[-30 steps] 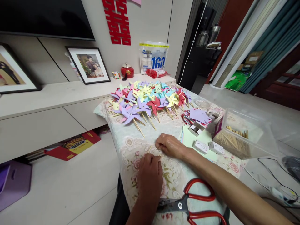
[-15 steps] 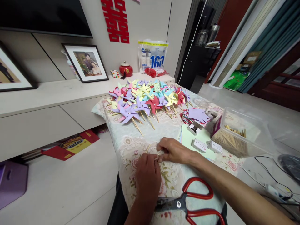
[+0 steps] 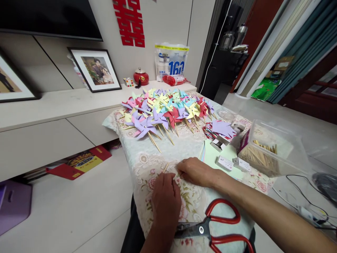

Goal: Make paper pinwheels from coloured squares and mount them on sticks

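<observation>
My left hand rests on the flowered tablecloth, fingers curled round a thin wooden stick whose tip pokes out beyond them. Just to its right, my right hand is closed with its fingertips bent down at the cloth; whatever they may hold is hidden. Red-handled scissors lie in front of me, their blades partly behind my left wrist. Farther back on the table many paper pinwheels on sticks lie in a heap, lilac, red, yellow and blue.
Right of my hands are pale green paper sheets, small white boxes and a stack of cut paper pieces. A clear plastic bin of sticks stands at the right edge. A low cabinet runs along the left.
My right hand has drawn slightly away from the left, opening a small gap, and its fingers have curled in. My left hand stays almost where it was.
</observation>
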Demonstrator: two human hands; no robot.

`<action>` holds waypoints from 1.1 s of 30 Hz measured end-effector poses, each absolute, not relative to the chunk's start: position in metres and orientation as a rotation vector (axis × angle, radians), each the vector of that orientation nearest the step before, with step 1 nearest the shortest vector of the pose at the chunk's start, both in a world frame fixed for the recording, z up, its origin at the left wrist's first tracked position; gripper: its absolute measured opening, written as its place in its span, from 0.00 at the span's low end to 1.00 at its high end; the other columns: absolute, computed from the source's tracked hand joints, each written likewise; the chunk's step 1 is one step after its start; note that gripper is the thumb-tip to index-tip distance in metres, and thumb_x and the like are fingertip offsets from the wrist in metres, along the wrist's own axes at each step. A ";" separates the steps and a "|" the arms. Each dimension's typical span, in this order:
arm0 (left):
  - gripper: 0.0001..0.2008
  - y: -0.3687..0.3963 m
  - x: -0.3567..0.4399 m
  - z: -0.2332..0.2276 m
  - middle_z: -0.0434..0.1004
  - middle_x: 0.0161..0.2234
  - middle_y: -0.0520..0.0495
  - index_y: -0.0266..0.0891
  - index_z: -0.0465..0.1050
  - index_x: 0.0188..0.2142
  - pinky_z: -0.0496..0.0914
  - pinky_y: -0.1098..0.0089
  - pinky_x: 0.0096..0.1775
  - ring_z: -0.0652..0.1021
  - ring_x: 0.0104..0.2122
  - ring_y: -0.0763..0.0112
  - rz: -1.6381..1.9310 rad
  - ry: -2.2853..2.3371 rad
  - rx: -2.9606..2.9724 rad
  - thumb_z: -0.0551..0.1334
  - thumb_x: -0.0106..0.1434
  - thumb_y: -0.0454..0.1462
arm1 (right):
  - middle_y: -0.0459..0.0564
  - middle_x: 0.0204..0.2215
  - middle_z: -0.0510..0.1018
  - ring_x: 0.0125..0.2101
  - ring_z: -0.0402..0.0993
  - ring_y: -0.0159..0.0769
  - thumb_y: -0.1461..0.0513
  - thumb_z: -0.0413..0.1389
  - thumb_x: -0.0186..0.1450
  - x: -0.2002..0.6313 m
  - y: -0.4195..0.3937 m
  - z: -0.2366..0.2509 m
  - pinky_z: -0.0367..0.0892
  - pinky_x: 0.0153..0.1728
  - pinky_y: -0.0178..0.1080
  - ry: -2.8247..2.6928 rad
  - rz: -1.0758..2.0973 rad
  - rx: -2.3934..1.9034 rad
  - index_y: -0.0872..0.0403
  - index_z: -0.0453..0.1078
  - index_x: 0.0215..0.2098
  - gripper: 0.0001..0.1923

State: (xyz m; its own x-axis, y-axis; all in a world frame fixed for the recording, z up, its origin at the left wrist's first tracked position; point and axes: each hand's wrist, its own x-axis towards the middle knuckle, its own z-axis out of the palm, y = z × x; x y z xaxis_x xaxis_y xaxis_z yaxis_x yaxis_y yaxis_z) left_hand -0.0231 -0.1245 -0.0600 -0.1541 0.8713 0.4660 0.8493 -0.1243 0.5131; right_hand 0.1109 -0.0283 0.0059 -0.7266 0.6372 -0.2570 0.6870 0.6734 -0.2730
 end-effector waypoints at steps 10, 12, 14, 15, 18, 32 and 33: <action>0.08 -0.126 -0.023 -0.060 0.74 0.33 0.46 0.41 0.69 0.37 0.70 0.63 0.37 0.76 0.35 0.60 1.180 2.053 1.961 0.55 0.63 0.28 | 0.48 0.31 0.76 0.31 0.68 0.32 0.68 0.53 0.64 0.117 -0.025 -0.009 0.57 0.32 0.32 2.953 -0.769 1.080 0.55 0.70 0.33 0.05; 0.08 -0.126 -0.023 -0.059 0.74 0.33 0.46 0.42 0.69 0.37 0.70 0.64 0.36 0.76 0.34 0.61 1.186 2.047 1.957 0.55 0.63 0.29 | 0.50 0.34 0.78 0.34 0.70 0.35 0.68 0.54 0.64 0.112 -0.025 -0.008 0.59 0.34 0.33 2.921 -0.732 1.051 0.55 0.71 0.35 0.04; 0.09 -0.126 -0.023 -0.058 0.74 0.32 0.46 0.42 0.69 0.36 0.70 0.64 0.36 0.76 0.34 0.61 1.214 2.066 1.933 0.55 0.62 0.28 | 0.53 0.35 0.79 0.35 0.72 0.36 0.68 0.55 0.63 0.106 -0.024 -0.002 0.59 0.34 0.34 2.859 -0.674 1.018 0.56 0.72 0.36 0.05; 0.09 -0.126 -0.022 -0.058 0.74 0.31 0.47 0.42 0.69 0.36 0.70 0.64 0.36 0.76 0.33 0.61 1.226 2.074 1.922 0.55 0.62 0.28 | 0.54 0.35 0.79 0.35 0.73 0.37 0.68 0.55 0.63 0.103 -0.023 0.001 0.59 0.34 0.34 2.830 -0.639 0.997 0.56 0.73 0.36 0.06; 0.08 -0.126 -0.022 -0.057 0.74 0.31 0.47 0.42 0.69 0.35 0.69 0.64 0.35 0.76 0.32 0.62 1.230 2.061 1.937 0.55 0.62 0.28 | 0.56 0.35 0.81 0.34 0.75 0.39 0.66 0.54 0.63 0.098 -0.024 0.008 0.59 0.32 0.36 2.773 -0.548 0.938 0.57 0.74 0.36 0.06; 0.06 -0.121 -0.034 -0.078 0.79 0.32 0.49 0.46 0.68 0.38 0.71 0.64 0.35 0.79 0.34 0.61 1.192 2.004 2.104 0.57 0.63 0.33 | 0.47 0.27 0.76 0.27 0.66 0.30 0.70 0.49 0.64 0.216 0.031 0.091 0.59 0.29 0.32 2.814 -0.277 1.652 0.57 0.71 0.32 0.10; 0.06 -0.121 -0.035 -0.079 0.79 0.32 0.49 0.46 0.68 0.38 0.71 0.64 0.36 0.79 0.34 0.61 1.210 2.008 2.083 0.57 0.63 0.33 | 0.47 0.27 0.75 0.26 0.66 0.31 0.69 0.49 0.64 0.233 0.042 0.101 0.58 0.29 0.32 2.773 -0.213 1.745 0.57 0.71 0.32 0.09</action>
